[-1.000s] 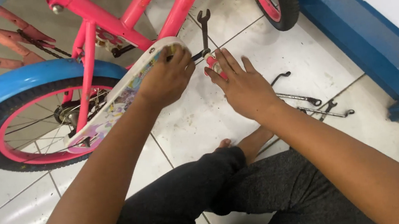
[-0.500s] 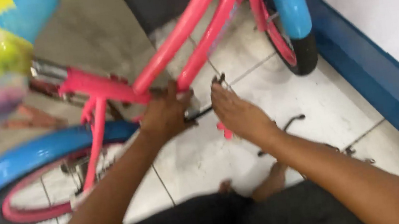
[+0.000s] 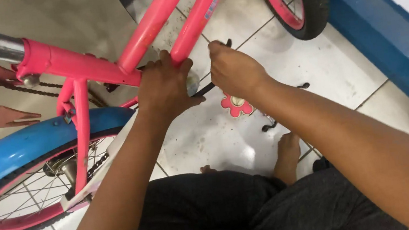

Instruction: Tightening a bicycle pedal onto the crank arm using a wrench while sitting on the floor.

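Left hand (image 3: 165,86) grips the pink bicycle frame (image 3: 152,20); right hand (image 3: 233,70) holds a black wrench (image 3: 206,88) beside it

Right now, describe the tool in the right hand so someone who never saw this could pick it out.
Start at the pink bicycle frame where its two sloping tubes meet. Just right of that junction the right hand grips a slim dark wrench, its tip poking out above the fingers. Unlike the dark metal pieces loose on the white floor tiles, it is held up at the frame, beside the left hand.
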